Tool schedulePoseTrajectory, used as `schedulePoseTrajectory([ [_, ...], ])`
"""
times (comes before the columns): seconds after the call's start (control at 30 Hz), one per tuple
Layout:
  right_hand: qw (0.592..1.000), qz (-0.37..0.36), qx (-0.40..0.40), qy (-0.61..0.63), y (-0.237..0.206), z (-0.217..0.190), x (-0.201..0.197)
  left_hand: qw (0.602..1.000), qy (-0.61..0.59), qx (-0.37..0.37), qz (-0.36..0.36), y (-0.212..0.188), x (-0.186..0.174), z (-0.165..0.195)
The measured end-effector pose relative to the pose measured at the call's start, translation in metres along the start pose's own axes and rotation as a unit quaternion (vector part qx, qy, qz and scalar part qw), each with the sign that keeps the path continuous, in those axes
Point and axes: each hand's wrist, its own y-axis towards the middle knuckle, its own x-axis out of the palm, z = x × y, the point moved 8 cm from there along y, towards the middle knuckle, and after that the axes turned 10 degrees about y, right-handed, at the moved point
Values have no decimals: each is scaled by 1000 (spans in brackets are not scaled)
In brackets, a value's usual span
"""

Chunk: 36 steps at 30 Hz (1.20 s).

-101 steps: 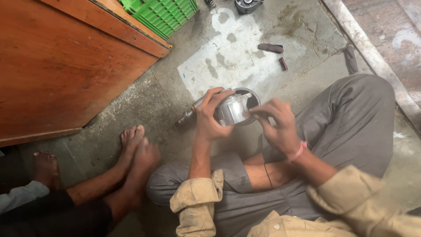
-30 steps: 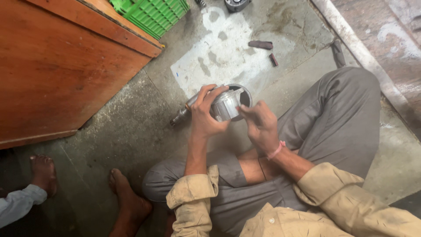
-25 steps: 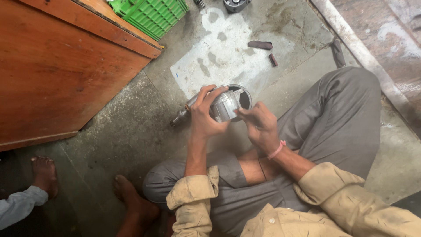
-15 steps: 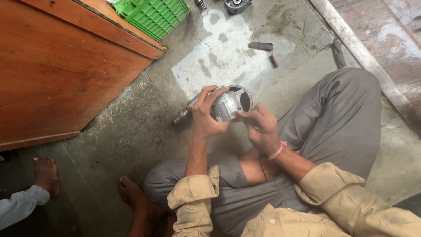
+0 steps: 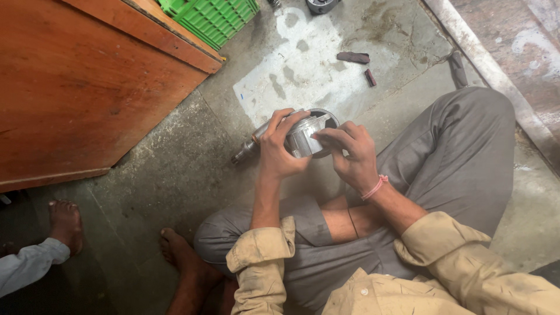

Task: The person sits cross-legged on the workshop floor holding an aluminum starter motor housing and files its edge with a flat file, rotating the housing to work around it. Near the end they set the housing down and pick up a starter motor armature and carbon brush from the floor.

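Left hand (image 5: 279,150): raised in front of the seated body, fingers (image 5: 286,119) curled closed in a grip, thumb side toward the right hand. Right hand (image 5: 352,154): just beside the left, fingers bent, index and thumb extended toward the left hand's grip. Both forearms bare, sleeves rolled to the elbows. Legs crossed beneath.

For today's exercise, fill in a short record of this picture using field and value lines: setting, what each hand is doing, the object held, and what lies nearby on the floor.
Setting: person seated cross-legged on a concrete floor
Left hand: wrapped around the metal cylinder's side
Right hand: fingertips on the cylinder's end
Object held: shiny metal cylinder, piston-like, above a dark ring
Beside it: slim tool on the floor
Nearby: green crate, wooden panel, two small dark pieces
Others: bare foot of another person
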Motion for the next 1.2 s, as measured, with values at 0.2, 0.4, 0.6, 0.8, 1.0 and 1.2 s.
schedulePoseTrajectory([
  [0.2, 998, -45, 17, -46, -4, 1, 2, 1000, -2, 1, 0, 2, 0, 1],
  [0.4, 999, 6, -5, -38, 11, -2, -3, 1000, 2, -5, -11, 2, 0, 0],
  [0.6, 988, -76, 92, 103, 35, 34, 1, 999, -29, -11, -25, 0, -1, -6],
  [0.8, 973, -59, 139, 175, 32, 51, 16, 998, -57, -15, -9, -1, -3, -10],
  [1.0, 988, -64, 108, 89, 20, 37, 11, 999, -30, -10, -15, 0, -1, -9],
  [1.2, 997, -19, 35, 59, 31, 29, 10, 999, -48, -17, -17, -1, 1, -9],
])
